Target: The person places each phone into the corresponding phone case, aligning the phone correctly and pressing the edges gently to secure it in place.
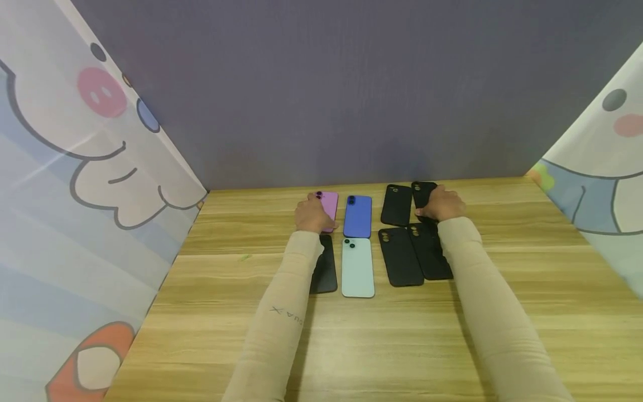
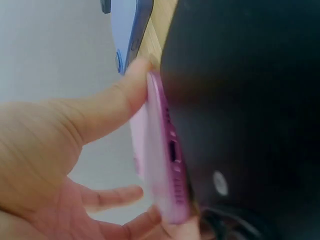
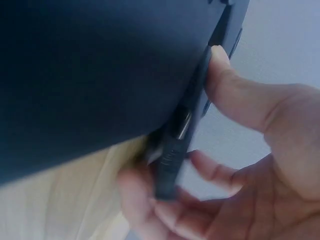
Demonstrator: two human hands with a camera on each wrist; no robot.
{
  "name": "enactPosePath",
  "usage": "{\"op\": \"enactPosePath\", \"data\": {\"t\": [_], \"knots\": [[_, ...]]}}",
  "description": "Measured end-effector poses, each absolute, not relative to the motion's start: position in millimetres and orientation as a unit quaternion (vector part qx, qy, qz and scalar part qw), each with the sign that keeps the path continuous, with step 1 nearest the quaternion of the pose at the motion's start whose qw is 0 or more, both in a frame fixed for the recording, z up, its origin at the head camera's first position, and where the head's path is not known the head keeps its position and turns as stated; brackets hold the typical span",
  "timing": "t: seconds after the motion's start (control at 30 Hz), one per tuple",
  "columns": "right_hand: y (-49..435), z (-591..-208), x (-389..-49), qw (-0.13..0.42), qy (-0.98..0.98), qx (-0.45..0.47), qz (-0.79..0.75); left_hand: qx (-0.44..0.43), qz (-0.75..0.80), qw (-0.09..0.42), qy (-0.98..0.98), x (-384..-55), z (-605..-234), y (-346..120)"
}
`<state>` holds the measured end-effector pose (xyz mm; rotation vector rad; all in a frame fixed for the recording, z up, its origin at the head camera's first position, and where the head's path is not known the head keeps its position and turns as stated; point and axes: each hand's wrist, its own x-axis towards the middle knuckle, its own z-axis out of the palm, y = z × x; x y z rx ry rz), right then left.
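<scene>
Across the edges of a pink phone [image 1: 330,205], my left hand [image 1: 311,215] has its thumb on one side and fingers on the other, gripping it. In the left wrist view the pink phone [image 2: 162,150] shows its bottom edge with the charging port. My right hand [image 1: 444,203] grips a black phone case [image 1: 424,192] at the far right of the group. The right wrist view shows this case [image 3: 172,150] between thumb and fingers, with an opening in its bottom edge. My right hand hides part of it in the head view.
Beside the pink phone lies a blue phone [image 1: 358,216], with a pale mint phone [image 1: 358,268] and a black phone [image 1: 326,271] in front. Three more black cases lie near the right hand: one behind [image 1: 397,205], two in front [image 1: 401,257]. A grey wall [image 1: 321,100] stands behind the wooden table [image 1: 372,346].
</scene>
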<state>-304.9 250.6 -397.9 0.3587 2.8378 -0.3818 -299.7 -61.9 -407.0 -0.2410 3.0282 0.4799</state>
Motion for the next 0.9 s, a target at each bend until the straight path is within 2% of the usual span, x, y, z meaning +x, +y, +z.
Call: {"op": "enactPosePath", "data": {"t": [0.23,0.5,0.9], "knots": [[252,-396,-302,0.106,0.98,0.097,-0.141,-0.065,0.227,0.039,0.971,-303,-412,-77],[266,-398,-300,0.109,0.982,0.065,-0.142,-0.047,0.303,0.055,0.95,-306,-410,-93],[279,-395,-296,0.102,0.961,0.036,-0.253,-0.089,0.434,0.123,0.888,-309,-410,-119]]}}
